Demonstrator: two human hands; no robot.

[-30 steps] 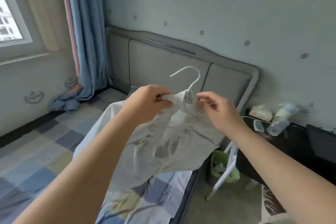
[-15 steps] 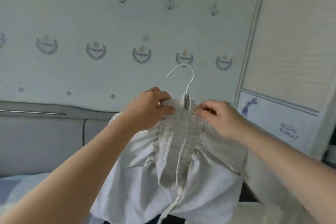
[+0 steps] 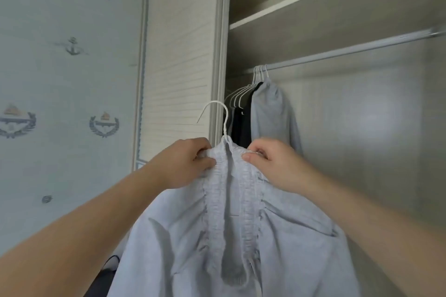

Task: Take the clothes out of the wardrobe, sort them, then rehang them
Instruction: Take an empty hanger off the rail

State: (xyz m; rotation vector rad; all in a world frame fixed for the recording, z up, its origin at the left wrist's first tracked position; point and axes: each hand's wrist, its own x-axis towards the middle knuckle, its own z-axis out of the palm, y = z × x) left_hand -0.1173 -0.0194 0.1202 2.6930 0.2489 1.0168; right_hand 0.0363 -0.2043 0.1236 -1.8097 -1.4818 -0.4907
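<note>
I see both hands raised in front of the open wardrobe [image 3: 362, 128], and between them they carry a pale grey garment [image 3: 241, 236] on a white hanger [image 3: 225, 128]. The left hand [image 3: 185, 161] has its fingers curled, and it pinches the gathered elastic band of the garment between thumb and fingers, just to the left of the hanger neck. The right hand [image 3: 272, 164] pinches the same band on the other side, with the thumb in front and the fingers bent behind the cloth. The two hands are near each other but do not touch. The hook of the hanger stands upright above the band and is free in the air, well below the rail [image 3: 350, 51] and to the left of it. The cloth falls down from the hands in loose folds and fills the lower middle of the view.

On the rail, at its left end, hang several bare hangers [image 3: 237, 96] close together, then a dark piece [image 3: 242, 123], then a hung grey piece [image 3: 272, 113] as the outermost on the right. The dark piece and the grey one touch each other. Above the rail runs a shelf [image 3: 301, 0]. To the left of the opening stands a slatted sliding door [image 3: 178, 67], and beyond it a wall [image 3: 60, 79] with anchor and ship motifs. I cannot tell what the dark shape at the bottom edge is.
</note>
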